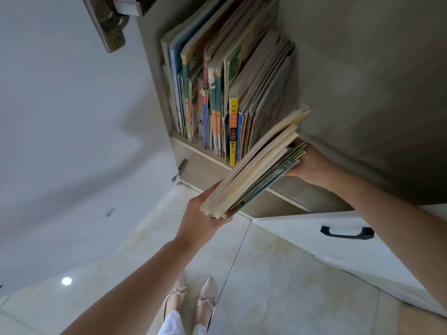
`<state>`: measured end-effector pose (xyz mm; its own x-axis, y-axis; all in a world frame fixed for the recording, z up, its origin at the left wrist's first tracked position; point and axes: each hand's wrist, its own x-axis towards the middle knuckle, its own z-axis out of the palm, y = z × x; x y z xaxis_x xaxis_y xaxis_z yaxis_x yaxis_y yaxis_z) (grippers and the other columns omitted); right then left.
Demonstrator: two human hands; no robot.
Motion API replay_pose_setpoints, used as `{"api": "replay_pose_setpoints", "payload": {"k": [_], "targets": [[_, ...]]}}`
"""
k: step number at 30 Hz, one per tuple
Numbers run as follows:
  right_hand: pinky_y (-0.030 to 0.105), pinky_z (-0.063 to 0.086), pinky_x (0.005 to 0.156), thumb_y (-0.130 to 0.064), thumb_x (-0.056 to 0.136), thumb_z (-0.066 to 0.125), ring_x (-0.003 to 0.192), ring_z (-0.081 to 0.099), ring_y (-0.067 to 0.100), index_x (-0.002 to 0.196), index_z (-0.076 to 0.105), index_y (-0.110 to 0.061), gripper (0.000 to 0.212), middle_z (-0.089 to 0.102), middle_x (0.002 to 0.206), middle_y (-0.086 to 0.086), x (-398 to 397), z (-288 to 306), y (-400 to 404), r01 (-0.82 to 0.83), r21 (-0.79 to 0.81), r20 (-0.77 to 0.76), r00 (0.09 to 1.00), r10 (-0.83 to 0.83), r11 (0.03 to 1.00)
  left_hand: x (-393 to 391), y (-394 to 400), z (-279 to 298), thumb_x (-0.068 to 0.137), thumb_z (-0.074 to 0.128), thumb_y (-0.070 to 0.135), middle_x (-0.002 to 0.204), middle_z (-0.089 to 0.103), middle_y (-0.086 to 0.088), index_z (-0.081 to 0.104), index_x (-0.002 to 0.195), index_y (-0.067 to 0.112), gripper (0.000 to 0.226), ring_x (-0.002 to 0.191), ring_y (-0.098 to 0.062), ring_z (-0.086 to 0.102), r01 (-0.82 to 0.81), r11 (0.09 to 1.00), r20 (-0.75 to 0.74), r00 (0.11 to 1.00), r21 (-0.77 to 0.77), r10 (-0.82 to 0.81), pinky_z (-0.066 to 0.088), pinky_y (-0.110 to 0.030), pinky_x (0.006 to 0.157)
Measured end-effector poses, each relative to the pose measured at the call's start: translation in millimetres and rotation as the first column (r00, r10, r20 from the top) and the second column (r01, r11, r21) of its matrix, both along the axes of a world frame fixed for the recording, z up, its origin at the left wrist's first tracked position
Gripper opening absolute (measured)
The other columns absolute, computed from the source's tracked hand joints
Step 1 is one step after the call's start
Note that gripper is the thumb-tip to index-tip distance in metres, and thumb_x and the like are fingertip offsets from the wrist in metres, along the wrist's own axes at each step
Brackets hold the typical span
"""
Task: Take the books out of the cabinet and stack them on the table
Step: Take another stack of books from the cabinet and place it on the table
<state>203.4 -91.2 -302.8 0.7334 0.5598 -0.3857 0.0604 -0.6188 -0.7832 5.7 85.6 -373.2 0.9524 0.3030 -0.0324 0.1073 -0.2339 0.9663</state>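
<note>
Person stands at an open cabinet [362, 68], holding a bundle of thin books [256, 165] just outside the shelf opening, tilted, near end low and far end up by the shelf. Left hand [200, 221] is closed around the bundle's near lower corner, palm underneath — likely taking the weight. Right hand [312, 165] is wrapped on the far end, fingers mostly hidden behind the books, pressing the spines side so the loose paperbacks don't fan or slide apart. Two-handed end clamp makes sense: floppy covers, many thin volumes, pale page edges facing up. The remaining row of books [217, 93] stands upright on the shelf, packed left, leaning right into the space beside it; a yellow-spined book [233, 131] sits at the front of that lean. Cabinet door [60, 117] swung wide at left, hinge [113, 22] visible up top. White drawer front with a black handle [347, 233] below right; pale tiled floor [266, 274] and the person's pink shoes [191, 301] beneath. No table in view — judged early stage, first bundle out, plenty left on the shelf
</note>
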Motion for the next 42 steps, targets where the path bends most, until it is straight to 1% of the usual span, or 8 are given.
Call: {"api": "replay_pose_setpoints", "payload": {"k": [5,9,13,17,21,25,31,42], "targets": [[0.007,0.050,0.069,0.023,0.073,0.065,0.079,0.063,-0.014,0.104,0.053,-0.016,0.052,0.069,0.083,-0.018,-10,-2,-7,0.056,-0.012,0.002,0.998,-0.056,0.998,-7,2,15,0.068,0.074,0.037,0.096,0.059,0.048,0.063,0.113,0.039,0.047,0.095,0.022,0.057,0.049,0.997,-0.025,0.998,-0.058,-0.051,0.046,0.001,0.072],[0.028,0.050,0.097,0.014,0.069,0.076,0.105,0.063,0.005,0.118,0.054,-0.007,0.058,0.066,0.109,0.007,-31,24,-9,0.051,0.005,0.027,0.998,-0.051,0.999,-19,13,37,0.068,0.077,0.026,0.086,0.064,0.032,0.060,0.089,0.050,0.037,0.080,0.001,0.064,0.053,0.998,-0.111,0.992,-0.037,-0.057,0.052,-0.016,0.067],[0.000,0.037,0.087,0.002,0.071,0.080,0.093,0.057,-0.014,0.104,0.056,-0.009,0.043,0.063,0.098,-0.007,-62,63,-13,-0.033,-0.069,0.108,0.993,0.040,0.997,-38,30,71,0.068,0.077,0.023,0.096,0.069,0.021,0.064,0.095,0.048,0.038,0.087,-0.003,0.067,0.136,0.982,-0.191,0.968,-0.129,-0.160,0.057,-0.027,0.077],[0.019,0.048,0.083,-0.006,0.072,0.082,0.080,0.060,-0.017,0.097,0.056,-0.023,0.039,0.067,0.076,-0.017,-105,109,-16,0.006,-0.099,0.036,0.999,-0.003,0.995,-65,51,122,0.060,0.081,0.017,0.086,0.073,0.017,0.064,0.098,0.033,0.044,0.084,0.000,0.065,0.176,0.944,-0.273,0.928,-0.278,-0.253,0.052,-0.015,0.072],[0.022,0.046,0.096,-0.002,0.076,0.076,0.101,0.061,-0.007,0.108,0.053,-0.032,0.049,0.068,0.100,-0.031,-162,159,-16,0.053,0.031,-0.121,0.991,-0.049,0.998,-96,72,180,0.068,0.075,-0.011,0.088,0.073,0.017,0.059,0.105,0.022,0.052,0.087,0.003,0.066,0.252,0.881,-0.293,0.876,-0.400,-0.383,0.053,-0.016,0.073],[0.023,0.046,0.096,-0.015,0.079,0.076,0.115,0.060,0.003,0.127,0.051,-0.030,0.056,0.066,0.121,-0.017,-210,190,-10,0.189,0.091,-0.265,0.951,-0.159,0.978,-124,82,223,0.076,0.067,-0.017,0.091,0.072,0.020,0.048,0.115,0.022,0.058,0.083,0.006,0.066,0.233,0.893,-0.310,0.879,-0.386,-0.363,0.051,-0.016,0.071],[0.020,0.053,0.078,-0.003,0.086,0.066,0.104,0.067,0.009,0.127,0.053,-0.023,0.047,0.071,0.115,-0.006,-267,229,6,0.356,0.155,-0.413,0.871,-0.267,0.922,-168,91,279,0.078,0.062,0.004,0.110,0.069,0.007,0.030,0.129,0.017,0.062,0.100,-0.022,0.067,0.178,0.889,-0.312,0.892,-0.422,-0.327,0.054,-0.053,0.082],[0.032,0.055,0.070,-0.005,0.088,0.064,0.087,0.072,0.015,0.117,0.057,-0.019,0.033,0.075,0.101,-0.002,-300,250,13,0.539,0.111,-0.499,0.757,-0.422,0.835,-190,67,326,0.097,0.051,0.002,0.113,0.071,0.005,0.047,0.130,0.039,0.050,0.100,-0.019,0.070,-0.071,0.877,-0.334,0.937,-0.475,-0.105,0.058,-0.029,0.074]]}}
